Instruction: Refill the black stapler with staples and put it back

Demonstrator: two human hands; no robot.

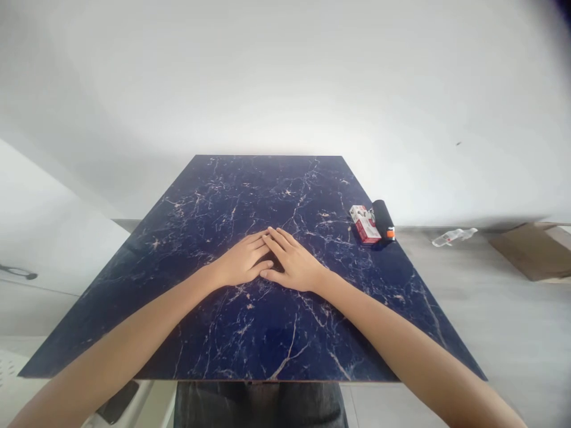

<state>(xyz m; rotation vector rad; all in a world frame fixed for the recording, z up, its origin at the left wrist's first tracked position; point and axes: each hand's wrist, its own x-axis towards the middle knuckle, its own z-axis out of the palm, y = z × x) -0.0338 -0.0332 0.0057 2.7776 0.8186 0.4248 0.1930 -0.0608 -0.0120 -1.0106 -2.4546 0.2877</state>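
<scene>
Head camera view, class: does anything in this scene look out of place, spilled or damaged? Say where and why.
A clear plastic bottle lies on its side on the floor right of the blue marble-patterned table, near brown cardboard. Loose on the floor, it looks dropped rather than put away.

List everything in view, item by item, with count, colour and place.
Marble-patterned tabletop: one, dark blue with pale veins, centre of view.
Carton: one, red and white, on the tabletop's right side.
Cylinder: one, black with orange end, beside the carton.
Plastic bottle: one, clear, on the floor right of the table.
Cardboard: one piece, brown, on the floor far right.
Trousers: one pair, dark, below the table's near edge.
Left hand: one, flat on the tabletop, against the right hand.
Right hand: one, flat on the tabletop.
</scene>
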